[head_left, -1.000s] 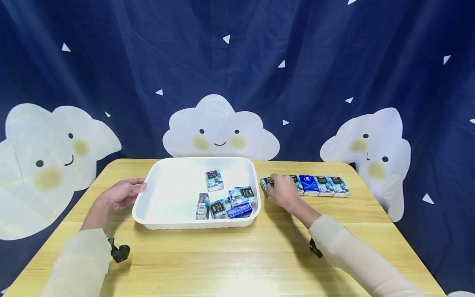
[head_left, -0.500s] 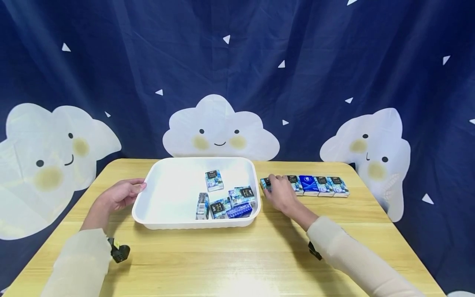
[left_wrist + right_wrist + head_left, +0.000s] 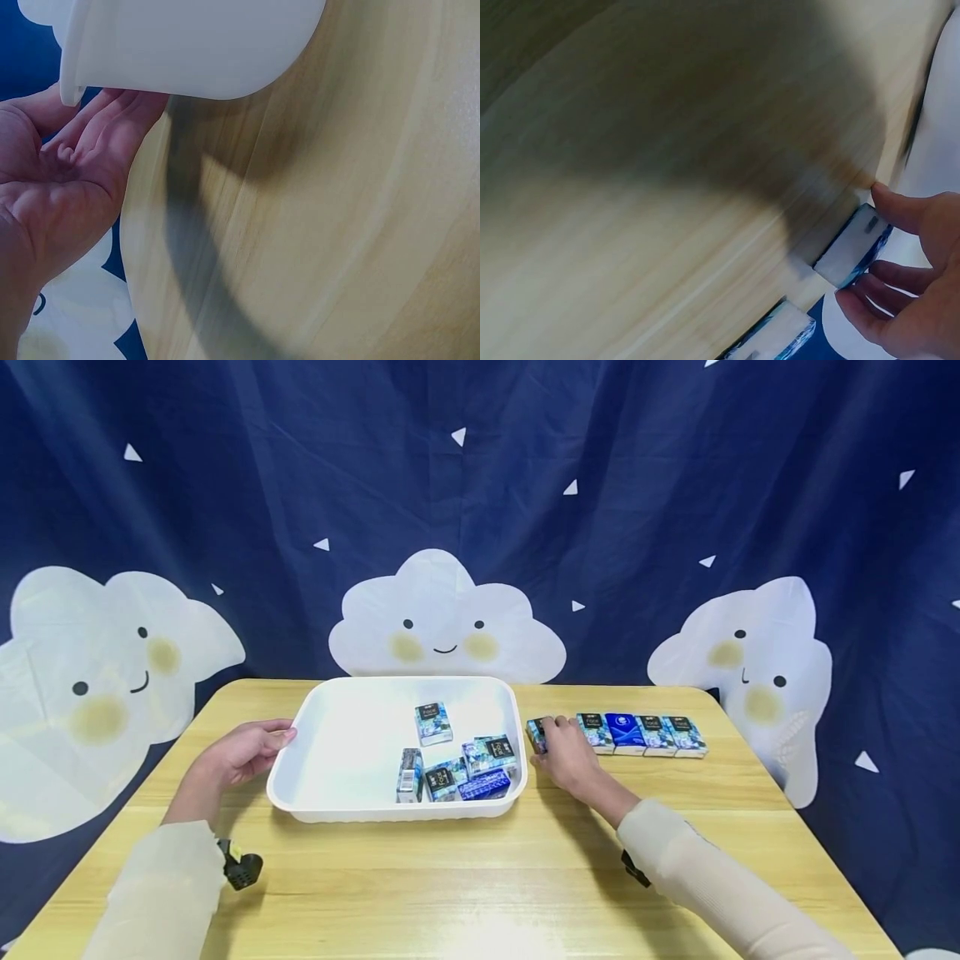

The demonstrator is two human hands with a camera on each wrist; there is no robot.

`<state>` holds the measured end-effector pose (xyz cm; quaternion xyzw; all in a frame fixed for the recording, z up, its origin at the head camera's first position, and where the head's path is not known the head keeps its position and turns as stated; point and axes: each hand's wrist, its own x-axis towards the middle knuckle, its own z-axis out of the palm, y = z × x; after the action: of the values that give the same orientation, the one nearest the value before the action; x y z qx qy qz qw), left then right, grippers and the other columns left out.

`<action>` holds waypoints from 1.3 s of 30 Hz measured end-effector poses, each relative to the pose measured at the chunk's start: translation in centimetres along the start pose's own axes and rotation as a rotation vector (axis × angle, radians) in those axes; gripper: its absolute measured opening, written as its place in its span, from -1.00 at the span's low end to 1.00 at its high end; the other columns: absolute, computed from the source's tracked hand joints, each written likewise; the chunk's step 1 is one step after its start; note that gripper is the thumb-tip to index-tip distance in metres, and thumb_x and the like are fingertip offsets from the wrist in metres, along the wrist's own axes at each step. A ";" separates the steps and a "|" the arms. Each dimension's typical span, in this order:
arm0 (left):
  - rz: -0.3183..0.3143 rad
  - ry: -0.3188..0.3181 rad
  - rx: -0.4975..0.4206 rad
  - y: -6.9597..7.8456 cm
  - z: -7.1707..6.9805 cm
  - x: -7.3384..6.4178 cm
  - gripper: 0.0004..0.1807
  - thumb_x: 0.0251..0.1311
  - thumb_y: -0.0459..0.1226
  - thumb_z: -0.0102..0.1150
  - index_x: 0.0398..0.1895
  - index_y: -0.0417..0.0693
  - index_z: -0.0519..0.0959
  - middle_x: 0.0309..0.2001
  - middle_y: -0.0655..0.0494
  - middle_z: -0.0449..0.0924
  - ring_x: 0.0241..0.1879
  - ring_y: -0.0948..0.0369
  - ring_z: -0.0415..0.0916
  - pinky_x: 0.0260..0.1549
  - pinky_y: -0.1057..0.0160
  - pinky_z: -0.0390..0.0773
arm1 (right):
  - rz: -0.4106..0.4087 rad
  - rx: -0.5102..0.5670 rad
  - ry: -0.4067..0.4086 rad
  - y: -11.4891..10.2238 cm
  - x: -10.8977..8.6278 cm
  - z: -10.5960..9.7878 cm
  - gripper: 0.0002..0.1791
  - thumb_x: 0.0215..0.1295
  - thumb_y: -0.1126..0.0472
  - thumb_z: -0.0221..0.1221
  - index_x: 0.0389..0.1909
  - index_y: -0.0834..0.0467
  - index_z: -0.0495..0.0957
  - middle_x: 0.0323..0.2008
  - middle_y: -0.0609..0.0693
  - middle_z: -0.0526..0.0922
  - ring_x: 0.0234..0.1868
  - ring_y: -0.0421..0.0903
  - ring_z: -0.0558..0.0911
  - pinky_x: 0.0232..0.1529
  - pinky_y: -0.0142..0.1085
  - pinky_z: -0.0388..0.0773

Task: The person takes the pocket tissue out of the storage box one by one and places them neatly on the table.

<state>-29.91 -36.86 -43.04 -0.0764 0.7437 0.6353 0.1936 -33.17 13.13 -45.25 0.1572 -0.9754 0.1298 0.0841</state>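
Note:
In the head view my left hand grips the left rim of a white tray. The left wrist view shows the thumb by the tray's lip and the fingers beneath it. My right hand is right of the tray, at the leftmost pocket tissue pack of a row. Seen from the right wrist, thumb and fingers hold this pack by its opposite sides; its top is partly hidden by the hand in the head view. A gap separates it from the neighbouring pack.
Several tissue packs lie in the tray's right half, one blue pack among them and one pack standing on edge. The row continues right with a patterned pack and a plain blue pack. A patterned curtain hangs behind the wooden table.
My right hand has shifted slightly left onto the leftmost pack, uncovering more of the pack to its right. My left hand, the tray and the packs inside it have stayed put.

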 end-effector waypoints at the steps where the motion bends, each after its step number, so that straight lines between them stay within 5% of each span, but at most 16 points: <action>1: 0.001 -0.001 -0.002 0.0 0.0 0.0 -0.20 0.54 -0.23 0.00 0.60 -0.37 -0.18 -0.25 0.41 0.68 -0.25 0.45 0.66 -0.13 0.41 0.69 | 0.002 0.003 0.001 0.0 0.0 0.0 -0.41 0.05 0.16 0.55 0.00 0.37 0.53 -0.05 0.35 0.62 -0.07 0.28 0.60 0.05 0.07 0.64; 22: 0.013 -0.007 -0.006 0.0 0.1 0.1 -0.20 0.54 -0.25 0.01 0.59 -0.41 -0.18 -0.25 0.40 0.67 -0.25 0.44 0.67 -0.15 0.41 0.70 | 0.119 0.084 -0.082 0.2 0.8 -2.0 -0.55 0.12 0.23 0.37 -0.01 0.40 0.58 -0.16 0.31 0.64 -0.17 0.16 0.63 -0.12 0.01 0.69; 34: -0.002 0.002 -0.003 0.1 0.0 0.1 -0.18 0.53 -0.23 0.03 0.60 -0.36 -0.16 -0.25 0.42 0.68 -0.25 0.45 0.67 -0.14 0.42 0.69 | 0.136 0.184 -0.048 0.2 0.8 -3.2 -0.75 0.20 0.23 0.30 -0.22 0.34 0.56 -0.42 0.16 0.63 -0.44 0.02 0.58 -0.49 -0.24 0.56; 39: -0.001 -0.004 0.010 0.1 -0.1 0.1 -0.18 0.53 -0.21 0.03 0.60 -0.37 -0.17 -0.25 0.43 0.68 -0.24 0.45 0.67 -0.12 0.41 0.69 | 0.152 0.214 -0.038 0.3 0.8 -3.4 -0.77 0.17 0.26 0.27 -0.23 0.35 0.61 -0.41 0.17 0.66 -0.45 0.01 0.59 -0.49 -0.28 0.53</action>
<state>-30.08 -36.89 -43.03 -0.0745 0.7463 0.6317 0.1959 -33.56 14.16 -41.90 0.0935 -0.9665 0.2359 0.0382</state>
